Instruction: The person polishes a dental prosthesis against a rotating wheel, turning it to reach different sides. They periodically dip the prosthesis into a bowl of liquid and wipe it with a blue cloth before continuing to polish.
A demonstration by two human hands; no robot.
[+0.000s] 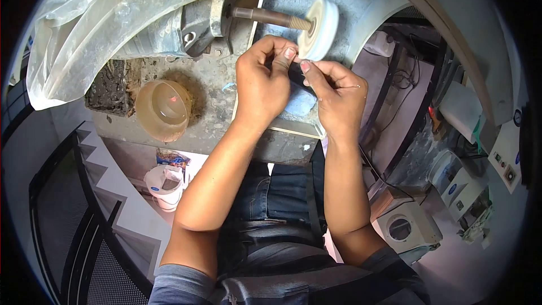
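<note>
you hold a very small thing between your two hands, right at the edge of the white wheel (pixel 319 28). the small thing is too tiny to see well, so i cannot tell what it is. your left hand (pixel 262 82) pinches it with thumb and fingers pressed close. your right hand (pixel 336 93) pinches from the other side, fingers narrow and tight. the fingertips (pixel 289 53) of your left hand sit just beside the wheel's rim, almost touching it.

here is what could go wrong, i think. if the wheel spins, it could grab the small thing and fling it away, because your pinch is so little. your fingertips could rub on the wheel too, since they are so near. the thing could also drop down past the surface (pixel 214 87) and get lost on the floor.

the wheel sits on a dark metal rod (pixel 268 17) that comes out of a grey motor (pixel 180 28). a big clear plastic sheet (pixel 113 17) lies over the motor, close to the rod. a see-through cup (pixel 164 109) stands on the dusty surface, well apart from your left hand. a blue cloth (pixel 299 101) lies under your hands. lower down, by your knees, stands a white bucket (pixel 165 186). nothing stands between your hands and the wheel.
</note>
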